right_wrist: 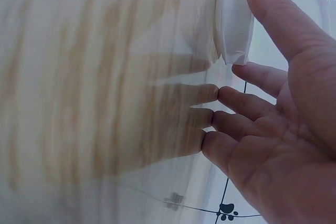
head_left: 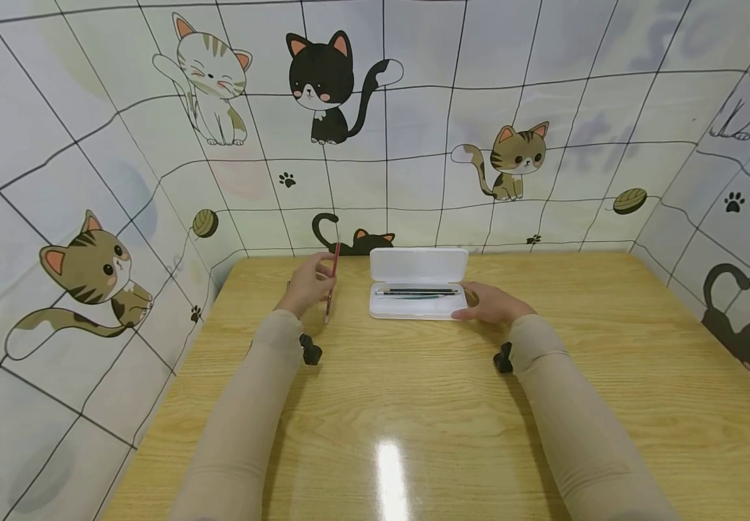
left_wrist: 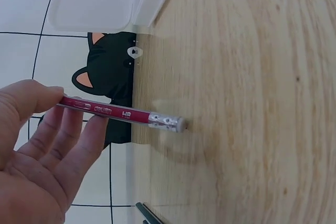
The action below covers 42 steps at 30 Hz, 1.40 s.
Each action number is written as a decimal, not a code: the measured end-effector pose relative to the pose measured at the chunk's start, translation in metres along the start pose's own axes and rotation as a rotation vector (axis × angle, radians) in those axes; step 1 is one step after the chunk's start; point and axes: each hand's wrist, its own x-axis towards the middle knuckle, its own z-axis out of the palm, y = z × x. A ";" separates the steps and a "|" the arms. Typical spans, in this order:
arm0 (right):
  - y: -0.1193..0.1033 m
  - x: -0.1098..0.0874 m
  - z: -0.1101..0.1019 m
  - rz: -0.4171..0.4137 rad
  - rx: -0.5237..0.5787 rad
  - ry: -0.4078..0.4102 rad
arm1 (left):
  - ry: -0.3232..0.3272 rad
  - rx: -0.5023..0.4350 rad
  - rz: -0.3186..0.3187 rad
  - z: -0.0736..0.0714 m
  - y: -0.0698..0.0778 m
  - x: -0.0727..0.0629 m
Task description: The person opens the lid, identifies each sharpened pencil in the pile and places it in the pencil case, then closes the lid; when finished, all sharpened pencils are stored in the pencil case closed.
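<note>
My left hand [head_left: 308, 284] pinches a red pencil [head_left: 331, 293] between thumb and fingers, left of the white pencil case. In the left wrist view the pencil's silver ferrule and eraser [left_wrist: 168, 122] point away from the fingers, over the tabletop. The white pencil case [head_left: 401, 316] lies with its lid [head_left: 418, 265] raised against the wall side. Several dark pencils [head_left: 414, 292] and a thin greenish item lie inside it. My right hand [head_left: 494, 302] holds the case's right end, thumb at the front corner and index finger touching farther back; its other fingertips rest on the table.
Dark green pencil-like tips [left_wrist: 148, 212] show at the bottom of the left wrist view, on the table beyond my left hand. The glossy wooden table [head_left: 375, 391] meets a cat-patterned wall covering [head_left: 414, 181] behind the case and at both sides.
</note>
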 end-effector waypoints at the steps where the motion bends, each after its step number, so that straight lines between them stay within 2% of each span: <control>1: 0.000 0.000 0.000 0.001 0.001 0.001 | 0.005 -0.001 0.008 0.000 0.000 0.000; 7: 0.000 -0.001 -0.001 0.000 -0.002 0.004 | 0.029 0.008 0.050 0.001 0.002 0.001; 18: 0.001 0.000 0.002 -0.011 0.002 0.012 | 0.026 0.018 0.105 0.003 0.007 0.001; 27: 0.000 -0.002 0.002 0.014 0.013 0.007 | 0.106 0.090 0.209 0.007 0.011 0.003; 42: -0.001 -0.001 0.002 -0.014 -0.001 0.018 | 0.197 0.095 0.297 0.016 0.014 0.004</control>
